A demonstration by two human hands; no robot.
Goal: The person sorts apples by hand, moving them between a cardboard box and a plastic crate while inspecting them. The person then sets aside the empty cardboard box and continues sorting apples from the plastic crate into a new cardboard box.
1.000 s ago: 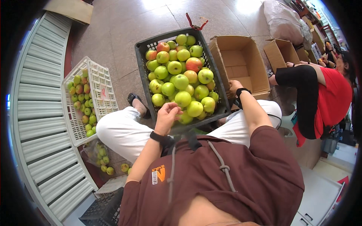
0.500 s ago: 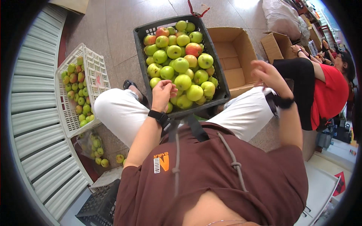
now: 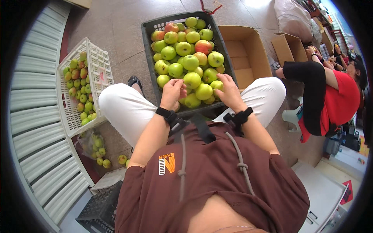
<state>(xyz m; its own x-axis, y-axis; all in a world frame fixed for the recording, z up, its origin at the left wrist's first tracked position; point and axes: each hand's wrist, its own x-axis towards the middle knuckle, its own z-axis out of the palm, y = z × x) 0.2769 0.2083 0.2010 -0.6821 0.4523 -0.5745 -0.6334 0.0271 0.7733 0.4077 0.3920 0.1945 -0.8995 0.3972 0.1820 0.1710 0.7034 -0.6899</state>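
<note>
A black plastic crate (image 3: 147,54) full of green apples (image 3: 190,62), some blushed red, stands between my knees. Over its near left corner is my left hand (image 3: 173,94), fingers curled together; whatever they may hold is hidden. My right hand (image 3: 230,92) reaches over the near right side of the crate, its thumb and fingers apart around a green apple (image 3: 217,85) that lies among the others. From this view I cannot tell whether the fingers press on it. Both wrists wear black bands.
An open cardboard box (image 3: 243,50) stands right of the crate. At left is a tilted white crate (image 3: 101,70) of apples, with a clear bag (image 3: 93,144) of apples below it. A red-handled tool (image 3: 209,11) lies beyond. A person in red (image 3: 340,103) sits at right.
My right hand has moved left and down from above the cardboard box to the apples in the crate. The left hand stays curled at the crate's near left corner.
</note>
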